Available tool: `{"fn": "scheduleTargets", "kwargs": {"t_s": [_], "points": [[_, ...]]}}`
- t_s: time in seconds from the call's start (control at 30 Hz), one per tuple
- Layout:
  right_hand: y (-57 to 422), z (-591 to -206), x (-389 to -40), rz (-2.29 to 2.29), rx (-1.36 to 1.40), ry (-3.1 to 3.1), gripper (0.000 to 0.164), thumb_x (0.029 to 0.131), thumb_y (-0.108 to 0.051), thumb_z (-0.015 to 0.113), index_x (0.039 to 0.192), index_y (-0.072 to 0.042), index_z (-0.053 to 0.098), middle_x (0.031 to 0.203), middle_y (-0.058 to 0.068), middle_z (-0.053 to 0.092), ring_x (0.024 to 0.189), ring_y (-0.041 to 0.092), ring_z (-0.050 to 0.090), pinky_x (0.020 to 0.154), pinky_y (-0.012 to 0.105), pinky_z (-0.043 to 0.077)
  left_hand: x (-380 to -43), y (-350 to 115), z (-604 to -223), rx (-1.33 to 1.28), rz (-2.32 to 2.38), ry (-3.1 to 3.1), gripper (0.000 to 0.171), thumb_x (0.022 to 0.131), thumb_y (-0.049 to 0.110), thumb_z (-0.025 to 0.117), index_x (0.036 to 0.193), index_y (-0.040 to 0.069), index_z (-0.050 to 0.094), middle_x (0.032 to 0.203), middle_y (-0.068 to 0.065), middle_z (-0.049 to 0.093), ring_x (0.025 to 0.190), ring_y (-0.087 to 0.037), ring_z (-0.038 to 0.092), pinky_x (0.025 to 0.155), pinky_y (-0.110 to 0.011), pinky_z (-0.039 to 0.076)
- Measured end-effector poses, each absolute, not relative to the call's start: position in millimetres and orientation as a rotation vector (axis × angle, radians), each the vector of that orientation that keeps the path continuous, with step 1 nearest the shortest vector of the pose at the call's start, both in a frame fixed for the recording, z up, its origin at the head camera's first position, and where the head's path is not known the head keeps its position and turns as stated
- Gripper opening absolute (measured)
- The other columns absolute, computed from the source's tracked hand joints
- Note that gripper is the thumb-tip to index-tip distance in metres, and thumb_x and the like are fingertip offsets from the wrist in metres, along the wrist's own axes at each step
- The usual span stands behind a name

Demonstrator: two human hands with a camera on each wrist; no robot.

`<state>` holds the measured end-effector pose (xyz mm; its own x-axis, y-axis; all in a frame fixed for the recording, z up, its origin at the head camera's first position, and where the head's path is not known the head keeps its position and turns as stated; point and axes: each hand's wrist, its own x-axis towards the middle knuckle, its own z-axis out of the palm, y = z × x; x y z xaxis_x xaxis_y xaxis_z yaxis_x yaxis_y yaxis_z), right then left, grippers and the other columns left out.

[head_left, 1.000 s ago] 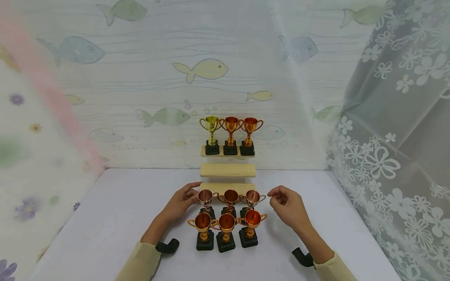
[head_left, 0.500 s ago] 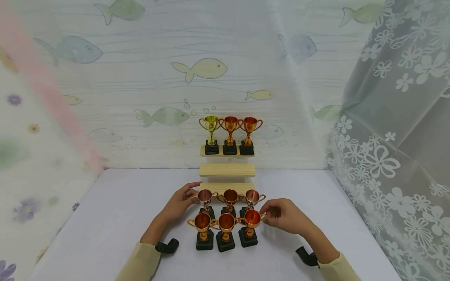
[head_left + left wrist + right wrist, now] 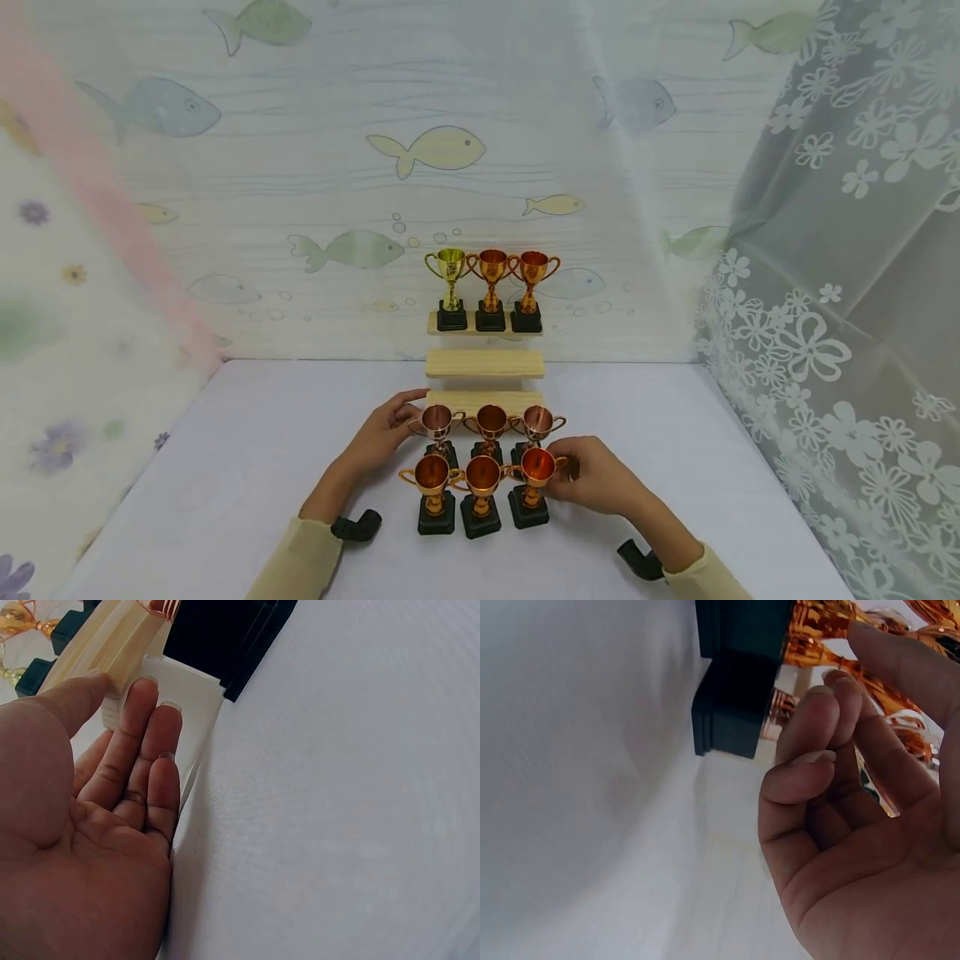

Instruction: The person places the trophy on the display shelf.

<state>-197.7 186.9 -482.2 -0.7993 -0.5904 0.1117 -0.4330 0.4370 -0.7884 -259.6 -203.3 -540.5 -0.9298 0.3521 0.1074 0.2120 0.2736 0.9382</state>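
My right hand (image 3: 592, 477) is at the front right orange-gold trophy cup (image 3: 537, 467). In the right wrist view, its curled fingers (image 3: 810, 720) and thumb lie around that cup's stem. My left hand (image 3: 381, 433) rests at the left end of the lowest wooden shelf (image 3: 480, 398), a fingertip at the wood. Its fingers (image 3: 135, 720) are relaxed and hold nothing in the left wrist view. Two more orange-gold cups, a middle trophy (image 3: 482, 477) and a left trophy (image 3: 433, 477), stand in the front row. Behind them are three copper-coloured trophies (image 3: 492, 423), partly hidden. All have black square bases.
On the top shelf (image 3: 491, 333) stand a yellow-gold trophy (image 3: 451, 267) and two orange trophies (image 3: 492, 268). The middle shelf (image 3: 483, 363) is bare wood. A white cloth covers the table (image 3: 292, 433); printed curtains hang behind and at the sides.
My right hand has come down and left from beside the copper row to the front right trophy. My left hand stays at the shelf's end. The trophies have not visibly moved.
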Motion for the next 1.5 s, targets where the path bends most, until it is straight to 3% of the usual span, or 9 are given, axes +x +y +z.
{"fn": "scheduleTargets", "kwargs": {"t_s": [0.53,0.93,1.5], "points": [[173,-486,-190,-1.314,-0.907,2.514,0.023,0.083,-0.017,0.092,0.098,-0.021,0.075,0.074,-0.012,0.062,0.065,0.002,0.052,0.059,0.023,0.047,-258,-203,-539,0.538,1.743,2.41,0.054,0.108,0.012,0.062,0.159,0.009,0.044,0.117,-0.011,0.074,0.106,-0.014,0.07,0.096,-0.022,0.052],[171,-482,-187,-1.331,-0.92,2.542,0.023,0.082,-0.013,0.091,0.1,-0.019,0.078,0.088,-0.012,0.074,0.069,0.003,0.057,0.063,0.025,0.052,-259,-204,-540,0.56,1.734,2.422,0.053,0.109,0.013,0.06,0.159,0.009,0.044,0.114,-0.01,0.075,0.106,-0.016,0.072,0.097,-0.022,0.052],[174,-471,-185,-1.309,-0.876,2.562,0.019,0.085,-0.013,0.089,0.097,-0.02,0.077,0.072,-0.011,0.061,0.064,0.003,0.051,0.057,0.023,0.044,-260,-204,-541,0.558,1.733,2.422,0.054,0.109,0.011,0.061,0.159,0.01,0.044,0.114,-0.01,0.075,0.103,-0.016,0.073,0.098,-0.023,0.05]]}}
